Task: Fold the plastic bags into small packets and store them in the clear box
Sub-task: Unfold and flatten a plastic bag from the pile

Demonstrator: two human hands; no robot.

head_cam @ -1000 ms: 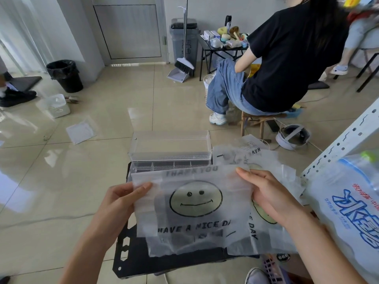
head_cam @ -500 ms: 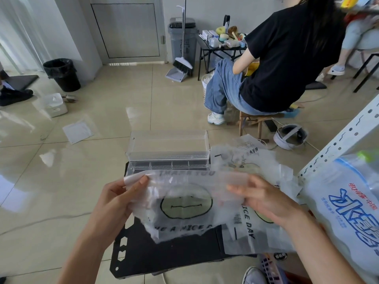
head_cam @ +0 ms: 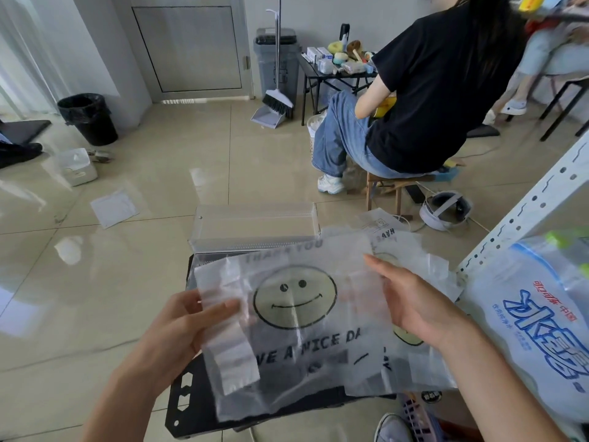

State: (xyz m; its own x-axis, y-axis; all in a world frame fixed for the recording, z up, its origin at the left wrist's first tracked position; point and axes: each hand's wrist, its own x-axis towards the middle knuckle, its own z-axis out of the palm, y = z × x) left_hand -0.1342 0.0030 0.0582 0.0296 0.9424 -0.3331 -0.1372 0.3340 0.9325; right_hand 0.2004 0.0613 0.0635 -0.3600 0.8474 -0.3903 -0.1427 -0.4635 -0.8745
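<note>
1 smiley bag held spread by left hand and right hand.

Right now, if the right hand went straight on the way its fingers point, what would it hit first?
The right hand points forward and left across the bag it holds. Past the bag's top edge, the clear box looks next in line, though depth is unclear.

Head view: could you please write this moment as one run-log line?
left hand: pinches smiley bag, left side folded over | right hand: holds right edge | clear box: beyond bag
</note>
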